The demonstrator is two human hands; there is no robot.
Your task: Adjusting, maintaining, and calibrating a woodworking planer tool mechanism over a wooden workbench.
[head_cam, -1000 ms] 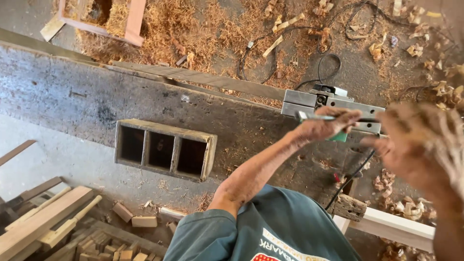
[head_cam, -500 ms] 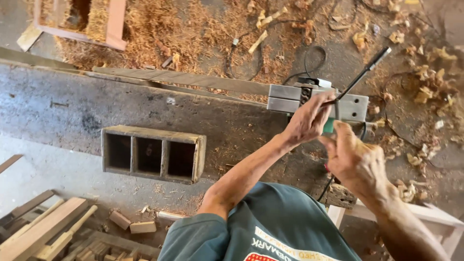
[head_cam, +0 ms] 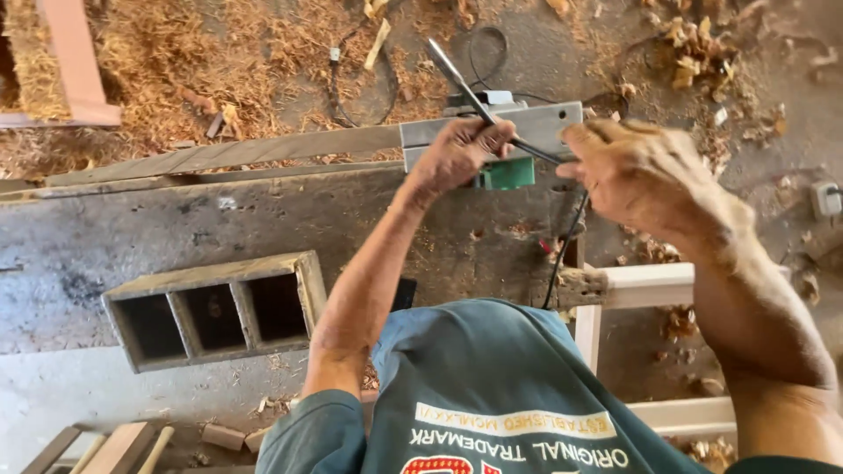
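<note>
A thin metal rod [head_cam: 452,75] slants from the upper left down to the right, over a grey-and-green electric planer [head_cam: 505,173] that lies at the far edge of the dark workbench [head_cam: 176,219]. My left hand [head_cam: 457,154] is closed around the rod's middle, right above the planer's grey metal base. My right hand [head_cam: 641,175] pinches the rod's lower end with its fingertips, just right of the planer. Part of the planer is hidden under my left hand.
A hollow wooden block with three openings [head_cam: 215,307] lies on the bench at the left. A black cable [head_cam: 562,254] hangs from the planer. Wood shavings [head_cam: 176,61] cover the floor beyond. A pale wooden frame [head_cam: 650,285] stands at the right, and offcuts [head_cam: 123,443] lie at the bottom left.
My right hand came in to the planer. The rod, which pointed up to the right, now points up to the left, and my left hand has closed on it.
</note>
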